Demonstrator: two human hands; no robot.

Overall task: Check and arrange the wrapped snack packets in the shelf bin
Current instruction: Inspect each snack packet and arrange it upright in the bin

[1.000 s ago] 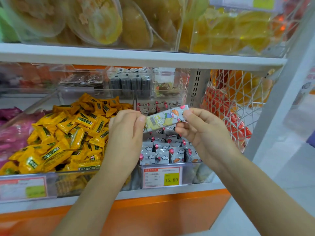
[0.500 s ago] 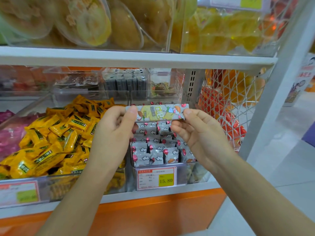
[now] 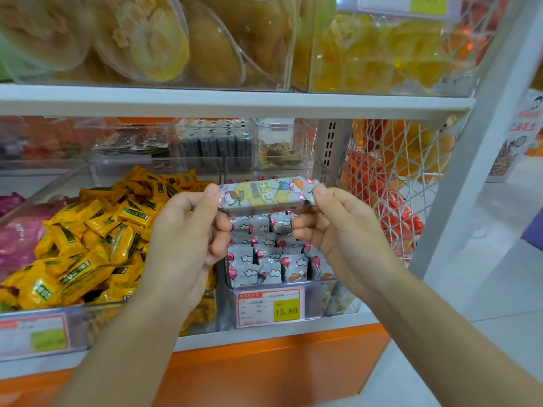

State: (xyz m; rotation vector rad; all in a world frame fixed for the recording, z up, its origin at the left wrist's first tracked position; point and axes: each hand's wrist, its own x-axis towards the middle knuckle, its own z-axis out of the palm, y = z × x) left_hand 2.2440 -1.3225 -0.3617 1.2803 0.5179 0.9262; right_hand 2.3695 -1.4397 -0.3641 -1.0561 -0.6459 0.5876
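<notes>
A long grey snack packet (image 3: 266, 193) with cartoon children printed on it is held level above the clear shelf bin (image 3: 320, 298). My left hand (image 3: 188, 233) pinches its left end and my right hand (image 3: 338, 224) pinches its right end. Below it the bin holds several grey wrapped packets (image 3: 270, 257) with clouds and red balloons, standing in rows. A price tag (image 3: 269, 306) reading 15.80 is fixed to the bin's front.
Left of that bin is a bin heaped with yellow packets (image 3: 94, 230), and pink packets (image 3: 17, 230) lie further left. Small clear boxes (image 3: 214, 142) stand behind. A white wire basket (image 3: 396, 177) with orange bags hangs at the right. The upper shelf (image 3: 235, 101) overhangs.
The packet has turned from tilted to level and now shows its printed face. Both hands moved with it, staying on its ends above the bin.
</notes>
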